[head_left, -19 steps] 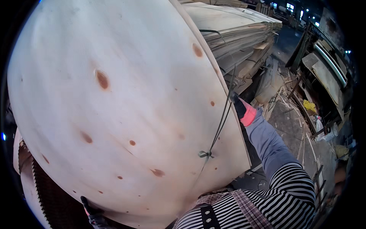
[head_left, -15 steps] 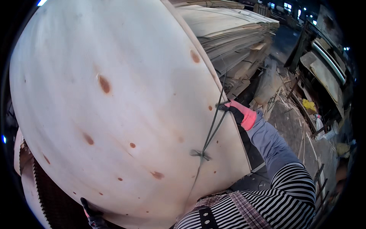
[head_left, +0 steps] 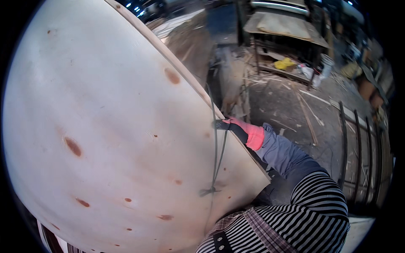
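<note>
A large pale wood veneer bundle [head_left: 114, 114], marked with brown knots, fills the left and middle of the head view, close against my body. Dark twine [head_left: 215, 156] runs over its right edge and is knotted low on its face. My right hand [head_left: 237, 128], in a pink and black glove, is closed around that edge beside the twine. Its dark fingertips lie on the pale face; the thumb is hard to make out. My left hand does not show.
Rightward, a low worktable [head_left: 287, 27] carries a wood sheet, with a yellow cloth [head_left: 284, 63] and a white bucket [head_left: 325, 65] near its legs. Wood strips [head_left: 307, 118] litter the floor. Dark metal bars [head_left: 358, 156] stand at right. Behind the bundle, stacked sheets [head_left: 181, 23] appear blurred.
The view has swung right, bringing the worktable and metal bars further in. My right hand keeps its hold on the veneer bundle's edge. My left hand has dropped out of sight.
</note>
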The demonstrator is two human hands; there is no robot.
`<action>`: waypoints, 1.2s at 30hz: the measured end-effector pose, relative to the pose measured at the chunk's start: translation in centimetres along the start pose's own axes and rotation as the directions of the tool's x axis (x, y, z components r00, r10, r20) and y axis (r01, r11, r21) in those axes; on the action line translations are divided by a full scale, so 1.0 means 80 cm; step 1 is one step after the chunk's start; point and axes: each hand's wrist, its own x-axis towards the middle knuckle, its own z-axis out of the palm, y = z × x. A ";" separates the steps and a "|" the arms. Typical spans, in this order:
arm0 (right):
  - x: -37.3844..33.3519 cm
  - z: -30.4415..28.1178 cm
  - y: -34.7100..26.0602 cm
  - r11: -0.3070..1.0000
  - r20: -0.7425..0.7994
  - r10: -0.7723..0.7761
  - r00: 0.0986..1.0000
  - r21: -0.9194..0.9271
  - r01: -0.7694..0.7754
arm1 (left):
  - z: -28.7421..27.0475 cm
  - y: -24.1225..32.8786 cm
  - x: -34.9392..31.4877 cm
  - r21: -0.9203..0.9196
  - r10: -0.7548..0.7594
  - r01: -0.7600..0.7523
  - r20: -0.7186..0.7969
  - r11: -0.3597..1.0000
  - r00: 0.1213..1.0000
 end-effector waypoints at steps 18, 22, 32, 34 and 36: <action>-0.273 -0.408 -0.460 0.792 -0.672 -0.593 0.444 -0.586 0.171 | 0.811 -0.137 0.197 0.020 -0.091 0.098 0.589 0.995 0.803; -0.294 -0.510 -0.521 0.834 -0.779 -0.543 0.314 -0.460 0.304 | 0.989 -0.187 0.258 0.036 -0.113 0.119 0.660 0.992 0.742; -0.366 -0.787 -0.739 0.608 -0.608 -0.794 0.014 -0.792 0.057 | 1.470 -0.332 0.357 0.066 -0.137 0.159 0.855 0.985 0.500; -0.378 -0.844 -0.757 0.704 -0.724 -0.688 -0.053 -0.683 0.195 | 1.591 -0.395 0.372 0.115 -0.176 0.167 0.888 0.979 0.425; -0.387 -0.923 -0.827 0.688 -0.696 -0.718 0.023 -0.704 0.174 | 1.695 -0.442 0.406 -0.104 0.076 0.022 0.838 0.994 0.540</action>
